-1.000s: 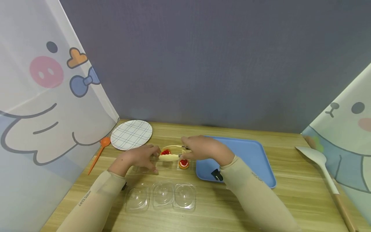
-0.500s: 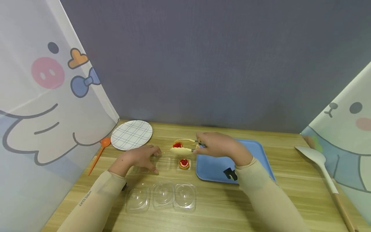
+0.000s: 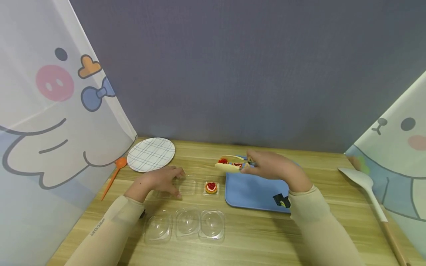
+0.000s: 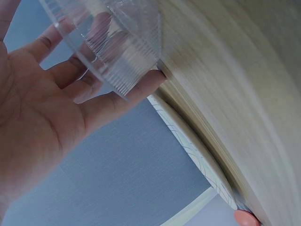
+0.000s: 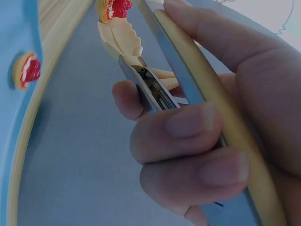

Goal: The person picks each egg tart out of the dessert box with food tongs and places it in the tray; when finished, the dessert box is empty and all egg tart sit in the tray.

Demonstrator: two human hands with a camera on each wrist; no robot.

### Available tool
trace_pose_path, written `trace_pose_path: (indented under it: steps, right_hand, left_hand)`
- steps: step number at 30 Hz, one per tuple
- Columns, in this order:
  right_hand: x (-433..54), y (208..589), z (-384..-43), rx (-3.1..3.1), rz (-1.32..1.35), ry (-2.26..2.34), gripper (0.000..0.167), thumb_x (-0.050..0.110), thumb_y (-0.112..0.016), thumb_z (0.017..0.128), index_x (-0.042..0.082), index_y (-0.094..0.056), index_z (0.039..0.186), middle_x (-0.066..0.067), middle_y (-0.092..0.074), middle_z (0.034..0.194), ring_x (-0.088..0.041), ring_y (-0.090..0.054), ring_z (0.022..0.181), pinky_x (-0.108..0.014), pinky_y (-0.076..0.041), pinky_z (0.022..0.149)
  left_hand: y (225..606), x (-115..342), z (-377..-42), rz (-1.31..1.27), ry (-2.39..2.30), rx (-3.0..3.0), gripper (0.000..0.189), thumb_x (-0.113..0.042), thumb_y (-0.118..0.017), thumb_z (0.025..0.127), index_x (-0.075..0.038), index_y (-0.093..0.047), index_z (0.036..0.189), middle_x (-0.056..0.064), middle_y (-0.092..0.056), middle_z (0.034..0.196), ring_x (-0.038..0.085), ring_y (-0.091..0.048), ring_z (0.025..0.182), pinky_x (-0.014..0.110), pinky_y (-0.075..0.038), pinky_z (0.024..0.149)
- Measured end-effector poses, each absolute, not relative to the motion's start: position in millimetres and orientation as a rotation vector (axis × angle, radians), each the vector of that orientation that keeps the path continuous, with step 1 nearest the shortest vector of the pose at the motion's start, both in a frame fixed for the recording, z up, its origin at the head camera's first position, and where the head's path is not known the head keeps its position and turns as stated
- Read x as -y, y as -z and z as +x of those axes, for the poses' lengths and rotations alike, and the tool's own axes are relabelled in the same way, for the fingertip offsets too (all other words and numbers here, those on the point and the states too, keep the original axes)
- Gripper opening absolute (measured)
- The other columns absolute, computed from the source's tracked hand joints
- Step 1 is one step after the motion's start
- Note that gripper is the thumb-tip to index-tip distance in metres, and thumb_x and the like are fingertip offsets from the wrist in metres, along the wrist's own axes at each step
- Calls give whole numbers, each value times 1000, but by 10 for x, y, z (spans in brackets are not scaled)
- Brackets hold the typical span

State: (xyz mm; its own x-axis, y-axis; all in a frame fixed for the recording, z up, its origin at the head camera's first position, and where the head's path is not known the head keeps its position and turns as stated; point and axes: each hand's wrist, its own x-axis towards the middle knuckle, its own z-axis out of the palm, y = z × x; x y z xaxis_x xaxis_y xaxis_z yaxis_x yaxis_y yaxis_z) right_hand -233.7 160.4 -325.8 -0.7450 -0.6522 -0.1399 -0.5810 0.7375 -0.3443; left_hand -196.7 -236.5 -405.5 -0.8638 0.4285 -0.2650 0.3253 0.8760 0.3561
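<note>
My right hand grips cream-tipped tongs by their handle, above the back left of the blue tray. A small tart with red topping is caught between the tong tips. Another red-topped tart lies on the tray below. On the table, my left hand rests with spread fingers against a clear plastic box. Its fingers show through the box's ribbed wall. Just right of that box, a tart with a red heart-shaped top sits in another clear box.
Several clear domed lids lie in front. A white checked plate and an orange spoon are at the back left. A large white spoon with a wooden handle lies along the right side.
My right hand has carried the tart in the tongs to the right, from the left hand's box to above the blue tray. The left hand has stayed in place.
</note>
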Motion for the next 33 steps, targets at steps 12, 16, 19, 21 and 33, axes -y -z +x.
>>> trace_pose_path:
  steps: [12,16,19,21,33]
  right_hand:
    - [-1980,3296,-2406,-2694,-745,494,45,52,-67,103,11,-51,114,-4,-52,83,-18,-50,68,-34,-42,63]
    - [-2079,3302,-2439,-2675,-676,521,48,54,-66,103,11,-48,114,-4,-49,79,-19,-50,62,-35,-45,58]
    - [-2137,3320,-2465,-2660,-639,537,48,54,-66,103,11,-47,114,-4,-49,79,-20,-49,60,-36,-47,57]
    - [-2170,3336,-2481,-2651,-620,546,49,55,-65,103,11,-46,114,-4,-48,79,-20,-48,59,-36,-47,55]
    - [-2244,3455,-2571,-2655,-538,496,55,56,-63,104,8,-46,126,-9,-56,90,-21,-52,61,-36,-50,56]
  left_hand:
    - [4064,2356,-1958,538,-428,-2703,71,-43,-95,78,-16,-62,135,8,-67,131,28,-62,125,47,-54,105]
    - [4060,2353,-1953,524,-431,-2698,71,-43,-95,78,-16,-62,135,8,-66,133,29,-62,126,48,-54,105]
    - [4056,2351,-1949,518,-431,-2698,72,-43,-95,78,-16,-62,136,8,-66,134,29,-62,127,49,-53,106]
    - [4053,2350,-1948,517,-430,-2700,72,-43,-95,78,-16,-62,136,8,-66,134,29,-62,128,49,-53,106]
    - [4033,2342,-1937,519,-430,-2706,71,-43,-95,78,-16,-62,135,8,-66,134,29,-61,128,49,-53,106]
